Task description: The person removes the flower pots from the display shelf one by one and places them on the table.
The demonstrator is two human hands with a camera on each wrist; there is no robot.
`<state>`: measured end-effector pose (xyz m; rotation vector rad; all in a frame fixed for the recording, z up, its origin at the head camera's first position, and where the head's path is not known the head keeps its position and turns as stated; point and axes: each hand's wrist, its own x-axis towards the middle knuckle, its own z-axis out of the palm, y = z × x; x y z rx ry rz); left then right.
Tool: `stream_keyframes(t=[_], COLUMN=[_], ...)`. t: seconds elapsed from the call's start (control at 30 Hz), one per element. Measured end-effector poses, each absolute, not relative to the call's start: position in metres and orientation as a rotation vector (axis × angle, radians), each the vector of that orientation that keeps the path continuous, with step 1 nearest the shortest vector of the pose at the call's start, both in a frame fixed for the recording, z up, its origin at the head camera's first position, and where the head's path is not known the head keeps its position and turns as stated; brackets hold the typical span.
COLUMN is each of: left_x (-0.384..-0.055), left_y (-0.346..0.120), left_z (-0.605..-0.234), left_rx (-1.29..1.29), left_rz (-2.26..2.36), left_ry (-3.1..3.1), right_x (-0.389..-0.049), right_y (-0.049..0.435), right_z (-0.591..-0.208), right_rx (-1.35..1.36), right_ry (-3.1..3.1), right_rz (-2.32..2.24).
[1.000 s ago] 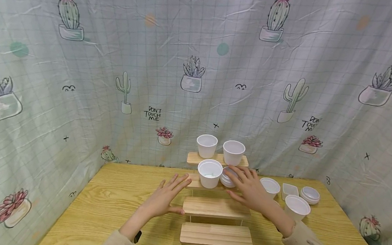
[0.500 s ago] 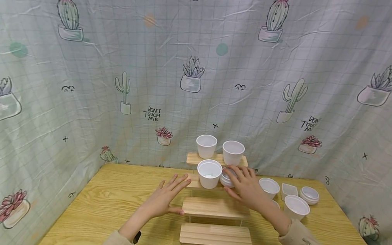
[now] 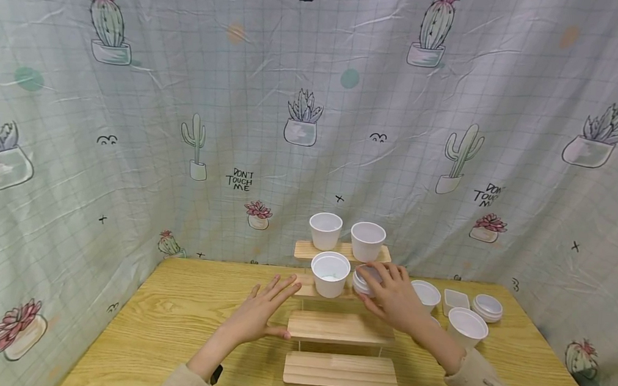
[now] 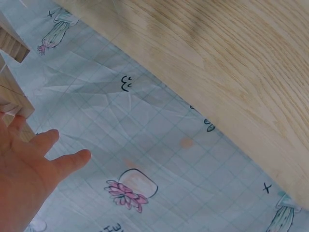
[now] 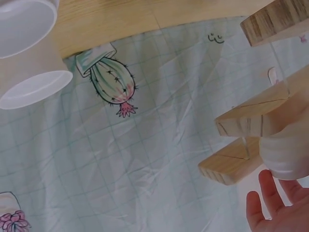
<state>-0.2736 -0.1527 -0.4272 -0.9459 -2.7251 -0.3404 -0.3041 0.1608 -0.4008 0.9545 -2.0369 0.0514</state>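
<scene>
My right hand (image 3: 396,300) grips a low round white jar (image 3: 360,282) on the second shelf from the top (image 3: 305,286) of a stepped wooden stand. In the right wrist view the jar's ribbed side (image 5: 285,157) shows just above the fingers. Left of it, on the same shelf, stands a white plastic cup (image 3: 329,285), with a small gap between the two. My left hand (image 3: 254,316) is spread at the stand's left side, its fingertips by that shelf's end and its thumb at the shelf below (image 3: 341,328).
Two white cups, one (image 3: 325,234) left of the other (image 3: 367,246), stand on the top shelf. To the right on the table are more cups (image 3: 467,327), a square container (image 3: 456,300) and another round jar (image 3: 488,308). A patterned curtain (image 3: 238,119) hangs behind.
My right hand has moved the jar slightly right along the shelf, widening its gap from the cup. My left hand has stayed in place.
</scene>
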Motion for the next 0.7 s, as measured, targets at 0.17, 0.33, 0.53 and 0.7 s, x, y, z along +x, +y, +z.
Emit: stream_keyframes(t=[0.17, 0.33, 0.53, 0.7], left_x=[-0.274, -0.273, -0.272, -0.271], left_y=[-0.152, -0.152, -0.152, -0.152], left_z=[-0.428, -0.427, -0.425, -0.424], left_rx=[-0.946, -0.952, -0.957, -0.955], left_rz=[-0.344, -0.342, -0.353, -0.359], left_ry=[-2.724, -2.719, -2.716, -2.717], right_x=[-0.303, -0.304, -0.303, -0.300], right_y=[0.165, 0.168, 0.171, 0.174], right_z=[-0.399, -0.401, -0.401, -0.400], right_rx=[0.964, 0.950, 0.957, 0.966], right_ry=[-2.047, -2.074, -2.069, -2.082], right_rz=[0.082, 0.115, 0.143, 0.172])
